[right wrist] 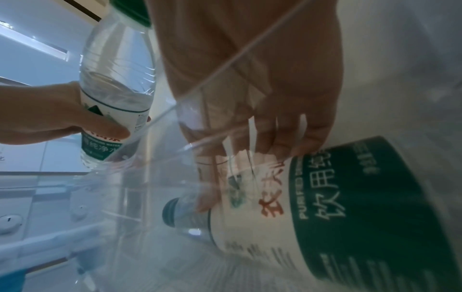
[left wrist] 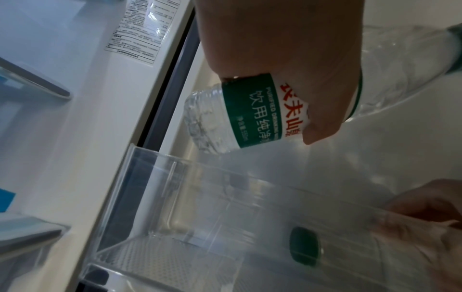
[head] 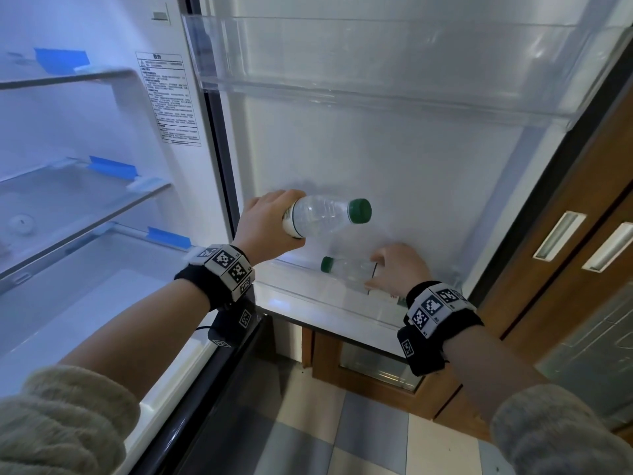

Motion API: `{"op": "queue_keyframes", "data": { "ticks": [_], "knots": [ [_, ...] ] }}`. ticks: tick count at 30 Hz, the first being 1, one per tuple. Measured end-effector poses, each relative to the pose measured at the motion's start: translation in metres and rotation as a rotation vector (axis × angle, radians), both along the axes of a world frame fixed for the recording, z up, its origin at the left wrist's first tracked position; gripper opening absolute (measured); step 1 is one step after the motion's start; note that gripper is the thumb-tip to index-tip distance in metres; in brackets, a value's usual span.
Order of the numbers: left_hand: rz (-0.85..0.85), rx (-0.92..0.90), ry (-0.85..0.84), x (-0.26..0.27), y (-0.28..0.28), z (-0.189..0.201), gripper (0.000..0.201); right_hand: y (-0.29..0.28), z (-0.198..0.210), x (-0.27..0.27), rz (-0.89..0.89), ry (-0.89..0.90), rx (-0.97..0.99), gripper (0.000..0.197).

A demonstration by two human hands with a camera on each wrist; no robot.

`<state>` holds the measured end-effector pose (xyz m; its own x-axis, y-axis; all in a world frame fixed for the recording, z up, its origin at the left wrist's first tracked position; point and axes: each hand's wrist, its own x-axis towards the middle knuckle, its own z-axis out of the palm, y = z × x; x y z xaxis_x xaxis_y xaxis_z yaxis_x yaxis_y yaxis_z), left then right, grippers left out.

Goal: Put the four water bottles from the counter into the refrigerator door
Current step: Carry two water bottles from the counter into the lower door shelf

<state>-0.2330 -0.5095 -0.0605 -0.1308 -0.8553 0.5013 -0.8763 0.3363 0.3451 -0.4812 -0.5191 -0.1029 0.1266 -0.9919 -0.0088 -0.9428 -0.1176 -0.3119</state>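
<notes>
My left hand (head: 270, 221) grips a clear water bottle (head: 325, 217) with a green cap round its labelled middle. The bottle is tilted almost level, cap to the right, above the lower door bin (head: 308, 299). In the left wrist view that hand (left wrist: 287, 49) wraps the green label of the bottle (left wrist: 255, 114). My right hand (head: 397, 269) reaches into the bin and holds a second bottle (head: 349, 269), which leans with its green cap (head: 327, 264) to the left. In the right wrist view its fingers (right wrist: 287, 128) lie on the label of that bottle (right wrist: 350, 197), behind the clear bin wall.
An upper clear door bin (head: 376, 63) spans the open fridge door overhead. Glass shelves (head: 85, 200) and a drawer fill the fridge interior at left. A wooden cabinet (head: 548, 269) with metal handles stands right of the door. Tiled floor lies below.
</notes>
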Motion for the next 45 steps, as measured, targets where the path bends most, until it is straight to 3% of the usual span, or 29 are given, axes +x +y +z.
{"op": "queue_keyframes", "data": {
  "ticks": [6,9,12,15,17,21,25,38,45],
  "knots": [
    [-0.008,-0.013,-0.122,-0.003,-0.001,-0.002,0.059,0.002,-0.005,0.0,-0.08,-0.058,0.004,0.034],
    [-0.015,-0.016,-0.256,-0.004,-0.003,-0.001,0.059,0.005,-0.007,-0.004,-0.083,-0.407,-0.064,0.023],
    [-0.027,-0.027,-0.394,-0.004,-0.005,-0.002,0.057,0.01,-0.007,-0.008,-0.068,-0.737,-0.111,0.04],
    [-0.04,0.02,-0.493,-0.007,-0.007,-0.005,0.057,0.015,-0.003,-0.008,0.007,-0.851,-0.019,0.054],
    [-0.043,0.089,-0.526,-0.011,-0.008,-0.006,0.059,0.018,0.002,-0.006,0.087,-0.831,0.027,0.052],
    [-0.053,0.181,-0.531,-0.017,-0.013,-0.011,0.064,0.02,0.002,-0.002,0.226,-0.825,0.103,0.032],
    [-0.088,0.204,-0.564,-0.016,-0.017,-0.014,0.065,0.018,-0.006,0.005,0.197,-0.708,0.045,0.044],
    [-0.208,0.381,-0.549,-0.003,-0.029,-0.014,0.068,0.03,-0.007,0.015,0.182,-0.648,0.014,0.026],
    [-0.213,0.437,-0.542,-0.004,-0.027,-0.015,0.074,0.034,-0.007,0.02,0.154,-0.644,0.022,0.034]
  ]
}}
